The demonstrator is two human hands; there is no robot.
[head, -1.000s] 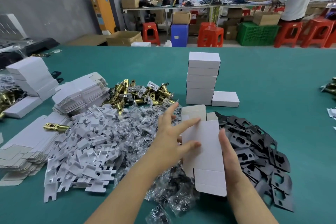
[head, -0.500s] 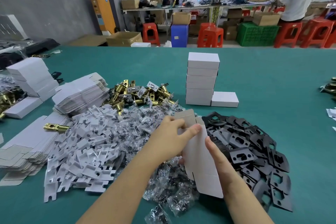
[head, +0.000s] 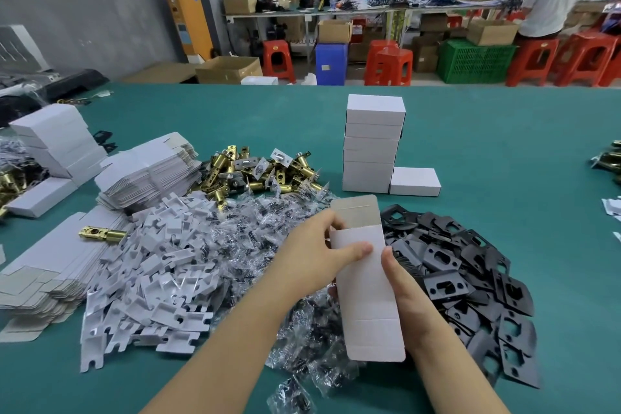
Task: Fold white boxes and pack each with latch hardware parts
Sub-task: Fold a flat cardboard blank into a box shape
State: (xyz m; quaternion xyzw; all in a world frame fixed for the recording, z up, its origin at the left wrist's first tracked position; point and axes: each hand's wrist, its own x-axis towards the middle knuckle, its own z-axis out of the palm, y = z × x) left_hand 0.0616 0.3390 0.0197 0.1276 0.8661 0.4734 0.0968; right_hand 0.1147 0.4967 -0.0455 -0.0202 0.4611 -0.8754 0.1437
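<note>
Held a white box point(head: 366, 286) above the counter point(head: 504, 161), just nearer than the box stack point(head: 371, 144): left hand point(head: 316, 255) pinching it, right hand point(head: 408, 296) clasping its edge.

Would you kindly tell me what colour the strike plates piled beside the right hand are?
Black strike plates, head view.

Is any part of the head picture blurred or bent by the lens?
Head view: the person at the far bench is smeared; the green table edge bows, wide-angle distortion; hands and box are sharp; plastic bags glint; light is even.
</note>
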